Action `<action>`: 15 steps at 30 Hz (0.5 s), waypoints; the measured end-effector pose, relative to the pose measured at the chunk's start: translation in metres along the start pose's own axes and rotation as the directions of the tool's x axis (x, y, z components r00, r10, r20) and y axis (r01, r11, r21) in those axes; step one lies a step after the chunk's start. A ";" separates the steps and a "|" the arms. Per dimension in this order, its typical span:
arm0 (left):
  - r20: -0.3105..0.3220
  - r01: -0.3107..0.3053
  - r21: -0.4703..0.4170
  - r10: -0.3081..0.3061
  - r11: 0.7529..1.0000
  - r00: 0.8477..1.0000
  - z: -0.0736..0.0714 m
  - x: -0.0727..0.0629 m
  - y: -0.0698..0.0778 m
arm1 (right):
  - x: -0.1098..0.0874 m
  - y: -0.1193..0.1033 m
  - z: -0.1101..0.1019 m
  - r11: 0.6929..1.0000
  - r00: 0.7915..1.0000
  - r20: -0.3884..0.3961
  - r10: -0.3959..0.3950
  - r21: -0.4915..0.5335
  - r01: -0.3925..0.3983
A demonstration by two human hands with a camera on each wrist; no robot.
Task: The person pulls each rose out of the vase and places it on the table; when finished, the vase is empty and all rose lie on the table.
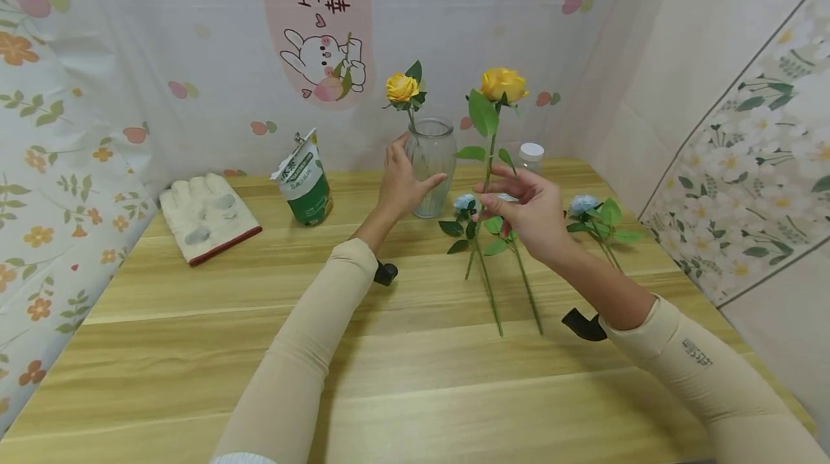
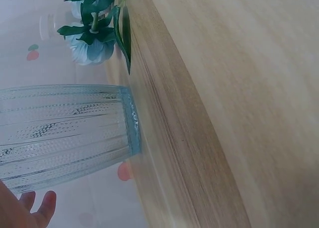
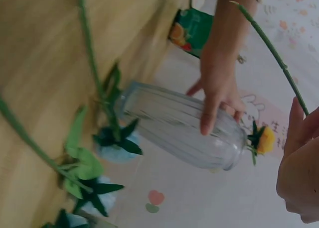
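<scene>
The ribbed clear glass vase (image 1: 439, 158) stands upright at the back of the table. My left hand (image 1: 403, 179) grips its left side, thumb in front and fingers behind. A yellow rose (image 1: 402, 88) shows above the vase, its stem running down to the mouth. My right hand (image 1: 534, 208) pinches the stem of another yellow rose (image 1: 503, 85), held upright right of the vase, its lower end hanging down. In the right wrist view that stem (image 3: 271, 49) sticks out from the hand. Several blue flowers (image 1: 583, 204) lie beneath and beside the right hand.
A green and white pouch (image 1: 305, 186), clipped at the top, stands left of the vase. Farther left lies a pale work glove (image 1: 207, 215) with a red cuff. A white-capped bottle (image 1: 532, 154) stands behind my right hand. Printed curtains border the wooden table (image 1: 259, 349).
</scene>
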State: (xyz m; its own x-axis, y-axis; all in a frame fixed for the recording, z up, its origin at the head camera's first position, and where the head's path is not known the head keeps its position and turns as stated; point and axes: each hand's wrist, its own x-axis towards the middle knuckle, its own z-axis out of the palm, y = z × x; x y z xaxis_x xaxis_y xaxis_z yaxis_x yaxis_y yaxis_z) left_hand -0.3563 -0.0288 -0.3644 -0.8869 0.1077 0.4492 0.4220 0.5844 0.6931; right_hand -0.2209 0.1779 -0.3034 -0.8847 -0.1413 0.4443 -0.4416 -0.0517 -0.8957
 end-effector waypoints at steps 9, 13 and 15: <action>-0.003 0.001 0.008 -0.001 1.000 1.000 0.000 0.001 -0.001 | -0.035 0.016 -0.009 0.941 0.942 0.078 0.325 -0.120 -0.315; -0.011 0.002 0.016 -0.002 1.000 1.000 0.000 0.000 -0.001 | -0.043 0.023 -0.010 0.892 0.889 0.124 0.440 -0.177 -0.417; -0.009 -0.001 0.020 0.001 1.000 1.000 0.000 0.000 0.000 | -0.046 0.026 -0.010 0.869 0.865 0.131 0.484 -0.190 -0.457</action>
State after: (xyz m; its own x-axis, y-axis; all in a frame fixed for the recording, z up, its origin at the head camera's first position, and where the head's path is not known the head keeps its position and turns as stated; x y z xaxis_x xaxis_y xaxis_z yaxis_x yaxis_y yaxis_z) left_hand -0.3565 -0.0295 -0.3644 -0.8847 0.1014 0.4549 0.4191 0.6002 0.6813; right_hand -0.1931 0.1927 -0.3475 -0.9597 -0.2765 -0.0508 -0.0078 0.2071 -0.9783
